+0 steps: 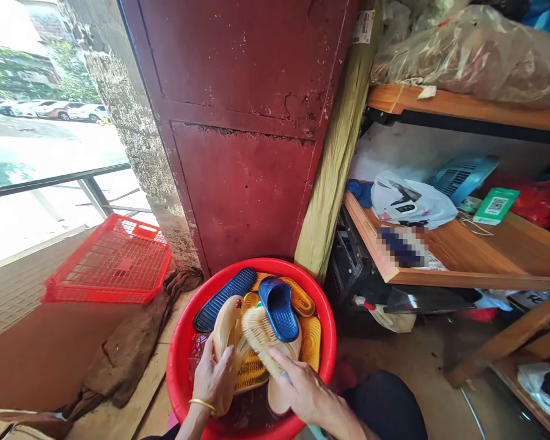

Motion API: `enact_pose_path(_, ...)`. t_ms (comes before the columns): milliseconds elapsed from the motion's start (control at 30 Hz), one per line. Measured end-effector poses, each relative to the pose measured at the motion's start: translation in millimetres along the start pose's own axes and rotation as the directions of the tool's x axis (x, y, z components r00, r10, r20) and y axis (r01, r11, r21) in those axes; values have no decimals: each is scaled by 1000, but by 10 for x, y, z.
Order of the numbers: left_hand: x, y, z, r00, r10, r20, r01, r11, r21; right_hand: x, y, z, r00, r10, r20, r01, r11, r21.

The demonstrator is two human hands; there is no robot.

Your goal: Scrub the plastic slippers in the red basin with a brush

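Dark red metal paneling point(242, 122) forms the backdrop, with a weathered concrete column point(132, 122) to its left and wooden shelves point(458, 275) to its right. The lower shelf carries a white plastic bag point(412, 198) and a green QR-code card point(495, 206). A red plastic crate point(110, 263) lies tilted on the tiled floor point(13, 287), just beside a crumpled brown cloth point(128, 342).

A red plastic basin point(252, 264) stands below the paneling. It contains a navy slipper point(219, 299), a blue slide point(278, 308), several yellow-orange slippers point(310, 342), and a tan slipper point(224, 342). Dark liquid point(245, 412) shows at the bottom of the basin.

The left hand point(213, 376) is closed around the tan slipper, holding it on edge inside the basin. A gold bangle point(201, 403) circles the left wrist. The right hand point(309, 391) is closed over a scrub brush point(261, 333), with its pale bristles pressed against the tan slipper.

Status: brushing is under way on the tan slipper, and the other visible slippers remain in the basin. The condition of each slipper cannot be determined from this view, so the number finished and the number remaining cannot be stated.
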State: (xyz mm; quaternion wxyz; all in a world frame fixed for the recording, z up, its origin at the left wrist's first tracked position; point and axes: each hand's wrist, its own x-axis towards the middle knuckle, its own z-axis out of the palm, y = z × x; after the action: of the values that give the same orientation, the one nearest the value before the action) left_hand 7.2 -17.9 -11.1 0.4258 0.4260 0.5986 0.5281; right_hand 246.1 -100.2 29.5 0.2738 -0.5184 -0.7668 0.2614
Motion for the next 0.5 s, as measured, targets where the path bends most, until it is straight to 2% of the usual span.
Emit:
enact_pose_path(67,-84,-19,47,997,32,71,-36,998,45,270,-95,73,998,-49,40,53,994,-99)
enact_pose_path(100,-118,-24,60,995,40,92,-46,997,65,391,-113,124,999,-42,24,45,988,-150)
enact_pose_path(167,-158,-21,57,995,43,85,-51,994,94,590,-82,203,997,15,-75,-29,981,-190)
enact_pose_path(233,-167,2,27,998,35,56,-40,995,89,726,8,219,978,58,-198,-84,989,-123)
enact_pose_path(300,-156,40,-4,998,20,65,-21,999,25,802,103,185,963,33,-267,-41,999,-25)
enact_pose_path(367,-136,85,-20,992,-25,123,34,996,-79,827,156,150,958,-20,-285,29,999,28)
enact_pose_path(500,-90,159,-17,962,-152,228,211,941,-264,699,135,215,981,-80,-176,79,997,-10)
